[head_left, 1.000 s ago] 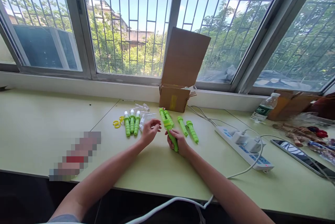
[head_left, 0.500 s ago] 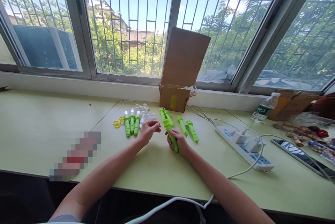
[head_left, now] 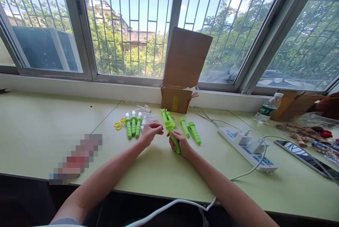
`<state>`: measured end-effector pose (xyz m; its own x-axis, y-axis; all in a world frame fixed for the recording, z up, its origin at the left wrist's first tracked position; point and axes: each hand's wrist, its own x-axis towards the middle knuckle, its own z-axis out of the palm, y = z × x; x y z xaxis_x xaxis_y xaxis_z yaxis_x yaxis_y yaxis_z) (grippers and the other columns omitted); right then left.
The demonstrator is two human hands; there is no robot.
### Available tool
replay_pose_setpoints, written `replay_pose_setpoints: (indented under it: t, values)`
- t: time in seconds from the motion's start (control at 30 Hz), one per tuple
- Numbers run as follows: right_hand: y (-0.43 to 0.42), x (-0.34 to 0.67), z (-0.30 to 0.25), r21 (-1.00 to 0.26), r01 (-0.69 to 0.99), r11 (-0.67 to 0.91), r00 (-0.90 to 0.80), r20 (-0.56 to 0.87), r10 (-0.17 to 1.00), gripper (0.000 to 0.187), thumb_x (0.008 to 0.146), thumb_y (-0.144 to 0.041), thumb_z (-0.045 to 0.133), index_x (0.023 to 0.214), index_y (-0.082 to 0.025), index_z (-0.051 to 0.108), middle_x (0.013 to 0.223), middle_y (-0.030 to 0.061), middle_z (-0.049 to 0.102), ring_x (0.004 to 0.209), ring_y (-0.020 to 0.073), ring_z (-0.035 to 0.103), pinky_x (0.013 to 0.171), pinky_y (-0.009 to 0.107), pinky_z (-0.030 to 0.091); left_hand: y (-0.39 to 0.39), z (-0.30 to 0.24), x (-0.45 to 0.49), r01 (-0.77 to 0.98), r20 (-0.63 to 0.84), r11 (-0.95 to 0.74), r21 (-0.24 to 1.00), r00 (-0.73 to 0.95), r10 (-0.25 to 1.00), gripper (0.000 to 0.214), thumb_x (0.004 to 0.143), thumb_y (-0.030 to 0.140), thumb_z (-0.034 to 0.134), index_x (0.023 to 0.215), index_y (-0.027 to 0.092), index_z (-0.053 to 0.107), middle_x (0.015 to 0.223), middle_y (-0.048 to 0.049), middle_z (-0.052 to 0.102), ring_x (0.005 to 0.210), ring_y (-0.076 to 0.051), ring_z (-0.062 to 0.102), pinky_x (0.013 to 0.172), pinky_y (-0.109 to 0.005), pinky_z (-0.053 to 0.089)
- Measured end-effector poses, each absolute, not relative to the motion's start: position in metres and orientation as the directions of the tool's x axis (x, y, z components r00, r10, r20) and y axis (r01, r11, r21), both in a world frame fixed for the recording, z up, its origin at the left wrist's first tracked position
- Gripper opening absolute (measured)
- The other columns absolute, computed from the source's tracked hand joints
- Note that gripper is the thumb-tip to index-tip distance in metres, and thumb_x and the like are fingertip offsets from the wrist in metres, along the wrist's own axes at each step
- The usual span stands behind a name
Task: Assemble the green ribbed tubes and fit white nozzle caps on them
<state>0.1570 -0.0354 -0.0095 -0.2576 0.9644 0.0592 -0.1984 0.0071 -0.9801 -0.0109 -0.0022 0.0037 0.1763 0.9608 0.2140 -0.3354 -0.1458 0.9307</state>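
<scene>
My right hand is wrapped round a green ridged plastic tube, tilted with its wider collar end away from me. Just left of that end, my left hand has its fingers drawn together in a pinch; whatever they hold, if anything, is too small to make out. Two more green tubes lie behind the held one, partly hidden by it. To the right rest two loose green tubes. Left of my left hand, three green tubes with clear-and-white tops lie side by side.
Yellow-handled scissors and clear plastic pieces lie near the capped tubes. An open cardboard box stands by the window. On the right are a power strip with cables, a water bottle and a phone. A blurred patch covers something at left.
Hardly anything differs. Both hands keep their places, the right one still round the green tube; the view has shifted very slightly.
</scene>
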Motion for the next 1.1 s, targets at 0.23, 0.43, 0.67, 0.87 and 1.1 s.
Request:
replay_pose_setpoints:
  t: [0.23,0.43,0.67,0.87,1.1]
  values:
    - [-0.0344,0.1569,-0.0105,-0.98,-0.2,0.008,-0.255,0.06,0.965,0.027,0.076,-0.045,0.056,0.079,-0.018,0.054,0.044,-0.0058,0.047,0.031,0.0077,0.035,0.031,0.019,0.027,-0.0005,0.0043,-0.0117,-0.342,0.197,-0.125,0.931,0.187,0.962,0.038,0.059,0.04,0.079,0.077,0.009,0.068,0.067,-0.0075,0.068,0.055,-0.015,0.064,0.064,-0.034,0.056]
    - [-0.0341,0.1569,-0.0107,-0.981,-0.196,0.007,-0.256,0.058,0.965,0.029,0.076,-0.046,0.056,0.079,-0.018,0.053,0.044,-0.0061,0.047,0.031,0.0075,0.035,0.031,0.019,0.027,0.0002,0.0034,-0.0128,-0.35,0.182,-0.096,0.932,0.224,0.957,0.041,0.062,0.045,0.076,0.081,0.009,0.068,0.073,-0.0096,0.069,0.058,-0.016,0.065,0.065,-0.035,0.057]
    - [-0.0348,0.1569,-0.0095,-0.983,-0.184,0.022,-0.257,0.07,0.964,0.028,0.076,-0.045,0.056,0.078,-0.017,0.054,0.043,-0.0054,0.047,0.031,0.0078,0.036,0.031,0.019,0.027,0.0011,0.0016,-0.0137,-0.371,0.176,-0.076,0.926,0.244,0.954,0.039,0.063,0.043,0.076,0.081,0.009,0.068,0.072,-0.009,0.069,0.059,-0.016,0.065,0.067,-0.035,0.056]
    - [-0.0347,0.1568,-0.0094,-0.984,-0.178,0.015,-0.252,0.06,0.966,0.029,0.076,-0.046,0.056,0.079,-0.017,0.053,0.044,-0.0055,0.048,0.03,0.0078,0.036,0.03,0.019,0.026,0.0001,0.0014,-0.0128,-0.37,0.167,-0.072,0.926,0.232,0.958,0.04,0.059,0.04,0.079,0.08,0.009,0.067,0.069,-0.0076,0.069,0.058,-0.016,0.066,0.069,-0.036,0.056]
    - [-0.0349,0.1571,-0.0102,-0.982,-0.189,0.02,-0.261,0.07,0.963,0.027,0.077,-0.045,0.056,0.079,-0.017,0.054,0.044,-0.0058,0.047,0.031,0.0074,0.036,0.031,0.019,0.027,-0.0001,0.0025,-0.0127,-0.368,0.166,-0.074,0.927,0.225,0.96,0.038,0.058,0.039,0.08,0.079,0.009,0.067,0.069,-0.0067,0.069,0.057,-0.016,0.065,0.069,-0.036,0.056]
